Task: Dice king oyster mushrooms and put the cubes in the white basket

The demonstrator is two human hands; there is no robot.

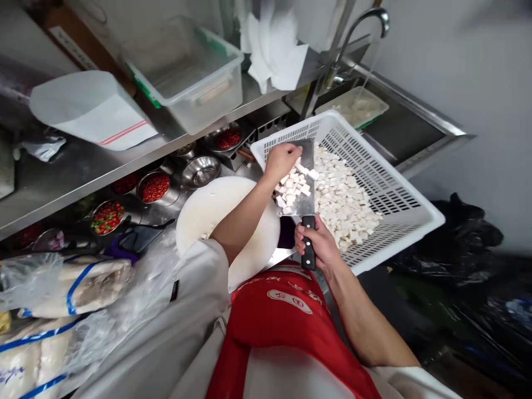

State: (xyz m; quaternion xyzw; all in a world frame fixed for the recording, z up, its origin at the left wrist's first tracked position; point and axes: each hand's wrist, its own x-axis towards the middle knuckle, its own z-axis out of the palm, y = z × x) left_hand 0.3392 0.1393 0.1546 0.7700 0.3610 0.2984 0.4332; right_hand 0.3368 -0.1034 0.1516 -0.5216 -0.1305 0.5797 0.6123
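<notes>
My right hand (318, 241) is wrapped round the black handle of a cleaver (306, 202), its broad blade lying flat over the white basket (399, 219). White diced pieces (293, 188) are heaped on the blade's left side. At the blade's far end, my left hand (282, 160) has its fingers curled together by the dice, touching the blade; what they grip is hidden. Many more white cubes (344, 197) lie inside the basket. Beside it, under my left forearm, is a round white cutting board (233, 194) with a few small bits on it.
Metal bowls of chopped red peppers (153, 187) stand below a steel shelf (166, 149) holding a clear plastic bin (208, 88). A tap (382, 22) runs into a tub (353, 105) in the sink. Wrapped white packages (95, 285) lie at left; black bags (465, 230) at right.
</notes>
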